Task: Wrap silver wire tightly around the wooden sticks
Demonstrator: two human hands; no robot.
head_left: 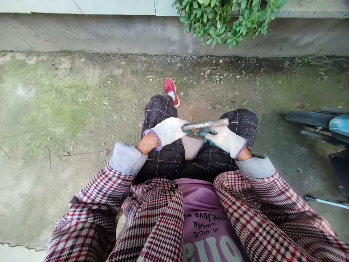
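My left hand (170, 131), in a white knitted glove with a purple cuff, is closed around the left end of a stick-like grey rod (218, 123). Silvery wire or a spring coils around the rod's middle, and the thicker right end points slightly upward. My right hand (222, 138), gloved the same way with dark green fingertips, lies just under the rod's right half. Its fingers are curled together; what they pinch, if anything, is hidden. Both hands are above my knees in dark checked trousers (163, 154). Between the thighs shows a flat pale pinkish surface (191, 147).
Packed dirt ground (81, 109) with moss and small stones surrounds me. Ahead runs a low concrete wall (95, 34) with a leafy green plant (218, 22) hanging over it. A parked two-wheeler's wheel (308, 118) stands at the right. A red shoe (171, 91) is beyond my left knee.
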